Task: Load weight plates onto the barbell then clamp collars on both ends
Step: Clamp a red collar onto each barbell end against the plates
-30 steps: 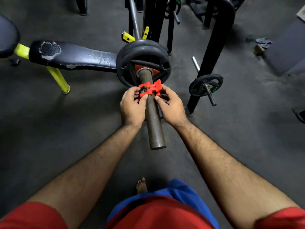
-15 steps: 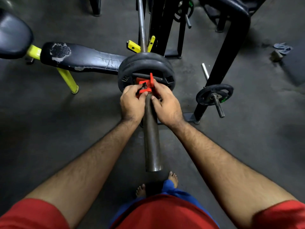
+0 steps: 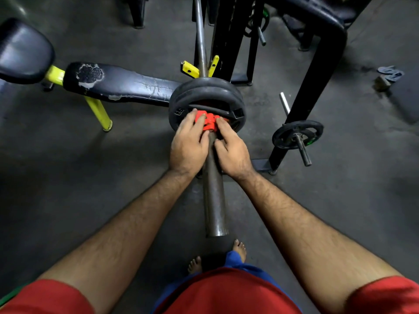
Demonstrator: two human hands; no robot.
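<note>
At nine o'clock of the barbell sleeve [image 3: 214,200], my left hand [image 3: 188,146] gripped the red collar [image 3: 207,122]; at three, my right hand [image 3: 232,148] gripped it too, seating it flush against the weight plates [image 3: 204,91] so they couldn't slide.

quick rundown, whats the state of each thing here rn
red collar: on the sleeve, up against the plates
weight plates: loaded on the barbell
barbell: resting in the yellow hooks
left hand: gripping the collar
right hand: gripping the collar
small plate: stored on a rack peg
</note>
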